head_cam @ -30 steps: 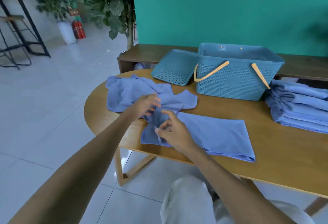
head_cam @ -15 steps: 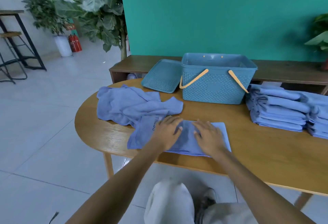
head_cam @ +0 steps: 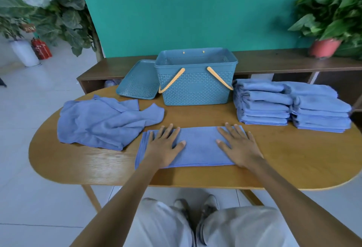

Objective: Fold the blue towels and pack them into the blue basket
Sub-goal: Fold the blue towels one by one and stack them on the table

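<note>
A folded blue towel [head_cam: 199, 145] lies flat on the wooden table [head_cam: 293, 160] in front of me. My left hand [head_cam: 164, 145] presses flat on its left part, fingers spread. My right hand [head_cam: 238, 147] presses flat on its right end. A heap of unfolded blue towels [head_cam: 103, 121] lies to the left. Two stacks of folded blue towels [head_cam: 290, 105] sit at the right. The blue basket [head_cam: 195, 86], with tan handles hanging down, stands behind the towel.
The basket's lid [head_cam: 139, 80] leans against its left side. A low wooden bench [head_cam: 274, 62] runs behind the table, with a potted plant [head_cam: 331, 23] on its right end. Large plants [head_cam: 49, 11] and a red extinguisher [head_cam: 41, 48] stand at the left.
The towel has been folded over and laid flat. Both hands have slid apart from its middle toward its ends. My view has turned right, centring the table.
</note>
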